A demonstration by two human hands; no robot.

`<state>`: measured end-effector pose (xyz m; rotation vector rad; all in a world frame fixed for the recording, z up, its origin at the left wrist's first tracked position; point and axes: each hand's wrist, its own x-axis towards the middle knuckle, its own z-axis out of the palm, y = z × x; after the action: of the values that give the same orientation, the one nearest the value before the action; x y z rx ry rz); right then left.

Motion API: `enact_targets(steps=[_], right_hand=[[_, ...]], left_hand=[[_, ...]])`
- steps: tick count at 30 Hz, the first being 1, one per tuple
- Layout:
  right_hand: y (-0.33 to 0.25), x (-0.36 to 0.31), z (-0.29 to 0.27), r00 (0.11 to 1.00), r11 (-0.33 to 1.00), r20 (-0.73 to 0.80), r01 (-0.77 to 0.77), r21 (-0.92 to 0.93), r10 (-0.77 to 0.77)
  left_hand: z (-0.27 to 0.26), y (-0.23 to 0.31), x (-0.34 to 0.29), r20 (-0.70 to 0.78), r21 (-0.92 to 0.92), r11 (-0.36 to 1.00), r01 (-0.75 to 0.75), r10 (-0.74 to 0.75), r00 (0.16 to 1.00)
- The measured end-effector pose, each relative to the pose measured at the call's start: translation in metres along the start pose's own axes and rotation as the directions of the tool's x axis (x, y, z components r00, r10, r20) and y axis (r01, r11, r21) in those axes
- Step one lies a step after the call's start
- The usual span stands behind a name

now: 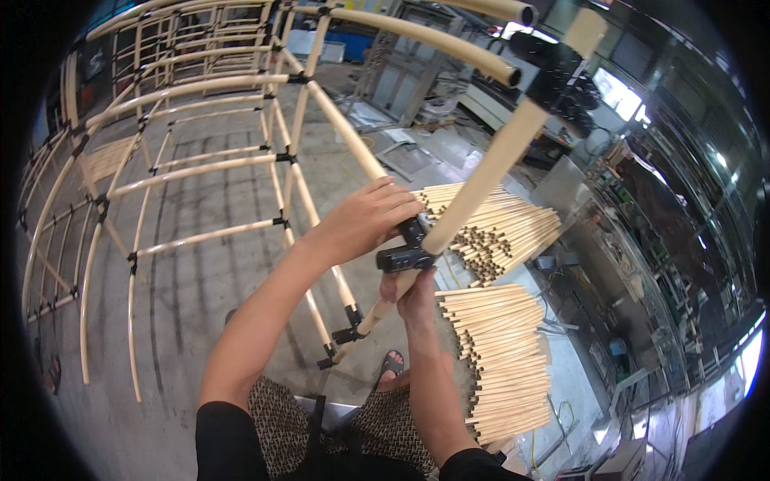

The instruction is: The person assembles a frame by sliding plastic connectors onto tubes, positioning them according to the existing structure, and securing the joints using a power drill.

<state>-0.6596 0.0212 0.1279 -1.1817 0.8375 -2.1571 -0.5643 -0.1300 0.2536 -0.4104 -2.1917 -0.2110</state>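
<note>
A long cream-coloured pipe stands tilted in front of me, with a black pipe joint partway along it. Just below that joint, my right hand is closed round the pipe. My left hand wraps over the end of a cream rail that runs back to the frame, its fingers beside the black joint. Whether the rail's end sits inside the joint is hidden by the left hand. Another black joint is fixed near the pipe's upper end, and a lower joint near its foot.
A large frame of cream pipes and black joints fills the left and far side. Stacks of loose pipes lie on the floor to the right, one farther and one nearer. Machinery and racks line the far right.
</note>
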Motion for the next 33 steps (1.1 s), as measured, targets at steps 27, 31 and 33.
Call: enact_targets(steps=[27,31,33], right_hand=[[-0.204,0.059,0.103,0.834,0.569,-0.25,0.091,-0.817,-0.491],[-0.189,0.096,0.124,0.884,0.665,-0.176,0.182,-0.724,-0.433],[-0.186,0.11,0.127,0.844,0.594,-0.157,0.217,-0.774,-0.513]], left_hand=[[-0.011,-0.016,0.013,0.085,0.002,0.988,-0.154,0.154,0.984],[-0.008,-0.021,0.014,0.067,0.002,0.98,-0.198,0.198,0.978],[-0.005,-0.023,0.014,0.054,-0.006,0.977,-0.214,0.214,0.975]])
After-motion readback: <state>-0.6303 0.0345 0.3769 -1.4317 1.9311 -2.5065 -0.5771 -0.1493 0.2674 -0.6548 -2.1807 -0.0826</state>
